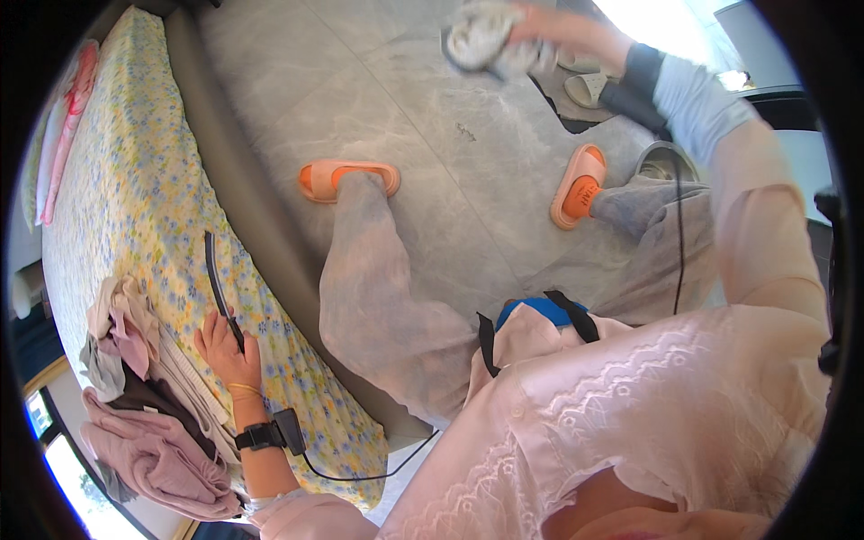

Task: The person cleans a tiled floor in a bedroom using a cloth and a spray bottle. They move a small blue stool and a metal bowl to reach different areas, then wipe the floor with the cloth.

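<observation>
My left hand (230, 353) is low over the bed at the left. A thin, curved black strip (214, 270) runs out from between its thumb and fingers toward the far side; its exact kind is unclear. Beside that hand lies a heap of folded and crumpled clothes (153, 441) in pink, grey, cream and dark brown. My right arm reaches far forward at the upper right. Blurred by motion, my right hand (549, 25) grips a bunched white-and-grey thing with a darker edge (481, 38), held up above the floor.
A yellow floral sheet (135, 171) covers the bed, whose grey padded side (225, 180) runs along the left. Pink slippers (576, 184) are on my feet on the grey tiles. Pale slippers (587, 88) sit on a dark mat, and a round metallic container (668, 162) stands near my right leg.
</observation>
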A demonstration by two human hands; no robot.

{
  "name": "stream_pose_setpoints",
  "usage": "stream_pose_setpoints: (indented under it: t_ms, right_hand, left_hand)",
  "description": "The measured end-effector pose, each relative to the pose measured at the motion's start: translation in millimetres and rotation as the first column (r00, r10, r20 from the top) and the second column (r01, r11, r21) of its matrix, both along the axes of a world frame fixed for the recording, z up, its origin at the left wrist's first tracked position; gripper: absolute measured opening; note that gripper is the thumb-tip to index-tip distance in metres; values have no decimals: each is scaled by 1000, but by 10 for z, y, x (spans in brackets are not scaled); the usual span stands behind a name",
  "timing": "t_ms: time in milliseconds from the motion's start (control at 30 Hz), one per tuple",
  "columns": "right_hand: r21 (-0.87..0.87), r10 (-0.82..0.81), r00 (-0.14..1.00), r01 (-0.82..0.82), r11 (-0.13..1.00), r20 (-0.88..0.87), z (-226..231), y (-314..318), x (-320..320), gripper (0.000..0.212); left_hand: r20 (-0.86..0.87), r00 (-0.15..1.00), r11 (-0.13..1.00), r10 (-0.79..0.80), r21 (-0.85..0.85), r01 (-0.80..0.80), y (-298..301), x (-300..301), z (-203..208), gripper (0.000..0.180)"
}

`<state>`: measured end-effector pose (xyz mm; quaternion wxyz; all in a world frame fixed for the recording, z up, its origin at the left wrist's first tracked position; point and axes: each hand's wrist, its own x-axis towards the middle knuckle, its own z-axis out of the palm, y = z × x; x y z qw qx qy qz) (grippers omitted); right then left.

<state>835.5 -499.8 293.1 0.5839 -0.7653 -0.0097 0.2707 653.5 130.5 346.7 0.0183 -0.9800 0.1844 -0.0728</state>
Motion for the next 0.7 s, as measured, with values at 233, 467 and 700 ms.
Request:
stream_pose_setpoints:
  t_ms: [233,467,700]
  right_hand:
    - [-124,-61,978,87,988,200,1295,-46,-94,62]
    - [-229,-27,959,94,969,281,1595,-280,-356,66]
    - [-240,155,951,-90,967,267,99,-855,-282,70]
  left_hand:
    - [51,999,993,12,-122,-6,50,13,-51,25]
    - [83,996,980,-32,-191,47,89,11,-64,25]
    - [26,1000,1000,1,-24,-1,12,22,-15,28]
